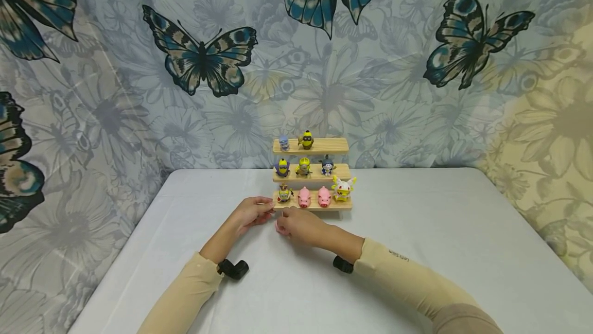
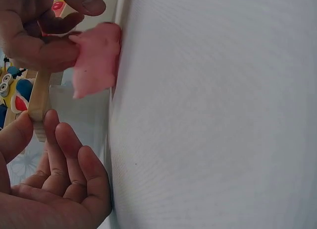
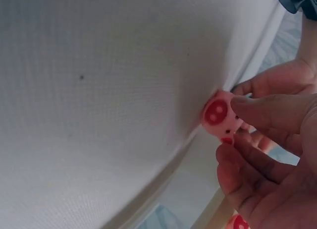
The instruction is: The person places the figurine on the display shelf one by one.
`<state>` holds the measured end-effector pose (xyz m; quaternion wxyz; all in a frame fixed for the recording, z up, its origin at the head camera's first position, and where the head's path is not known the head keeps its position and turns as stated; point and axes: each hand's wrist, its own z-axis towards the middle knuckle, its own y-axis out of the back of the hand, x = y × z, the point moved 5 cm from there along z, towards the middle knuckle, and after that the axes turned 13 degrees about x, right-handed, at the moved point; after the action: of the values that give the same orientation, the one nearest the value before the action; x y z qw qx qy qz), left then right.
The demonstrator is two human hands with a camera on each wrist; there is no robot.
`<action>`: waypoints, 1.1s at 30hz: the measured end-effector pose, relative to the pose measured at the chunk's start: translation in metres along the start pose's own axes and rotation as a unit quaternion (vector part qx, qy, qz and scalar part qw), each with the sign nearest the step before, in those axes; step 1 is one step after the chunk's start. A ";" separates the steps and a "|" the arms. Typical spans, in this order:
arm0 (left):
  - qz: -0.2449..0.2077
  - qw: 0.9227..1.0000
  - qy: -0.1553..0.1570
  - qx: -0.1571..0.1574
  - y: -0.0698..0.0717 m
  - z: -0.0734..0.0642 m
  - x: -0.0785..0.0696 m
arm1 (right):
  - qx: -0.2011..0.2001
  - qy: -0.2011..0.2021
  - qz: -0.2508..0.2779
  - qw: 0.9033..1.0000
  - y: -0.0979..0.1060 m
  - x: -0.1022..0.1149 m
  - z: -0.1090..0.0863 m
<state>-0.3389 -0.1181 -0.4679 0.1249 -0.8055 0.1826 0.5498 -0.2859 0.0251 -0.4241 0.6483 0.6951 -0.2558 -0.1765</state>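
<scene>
My right hand (image 1: pixel 303 227) pinches a small pink pig figurine (image 3: pixel 218 115) between thumb and fingers, low at the white tablecloth in front of the display stand's left end. In the left wrist view the pig (image 2: pixel 96 60) shows side-on, its lower side close to the cloth; whether it touches is unclear. My left hand (image 1: pixel 252 213) grips the left end of the stand's bottom wooden shelf (image 2: pixel 38 97) between thumb and fingertips. On that shelf stand a yellow figurine (image 1: pixel 284 194), two pink pig figurines (image 1: pixel 303 197) and a white-and-yellow figurine (image 1: pixel 343 190).
The middle shelf (image 1: pixel 293 178) bears three figurines, among them a dark blue one (image 1: pixel 327 166). Up on the top shelf (image 1: pixel 331 145) are a blue figurine (image 1: pixel 284 143) and a yellow-and-black one (image 1: pixel 307 140). A butterfly-patterned cloth (image 1: pixel 333 87) hangs behind the white table (image 1: pixel 417 221).
</scene>
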 end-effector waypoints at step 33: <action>0.006 1.000 0.001 0.000 -0.001 0.000 0.000 | 0.050 -0.039 0.025 0.998 -0.005 -0.002 0.002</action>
<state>-0.3383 -0.1171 -0.4681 0.1212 -0.8047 0.1875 0.5501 -0.2874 0.0247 -0.4297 0.6062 0.7126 -0.3073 -0.1742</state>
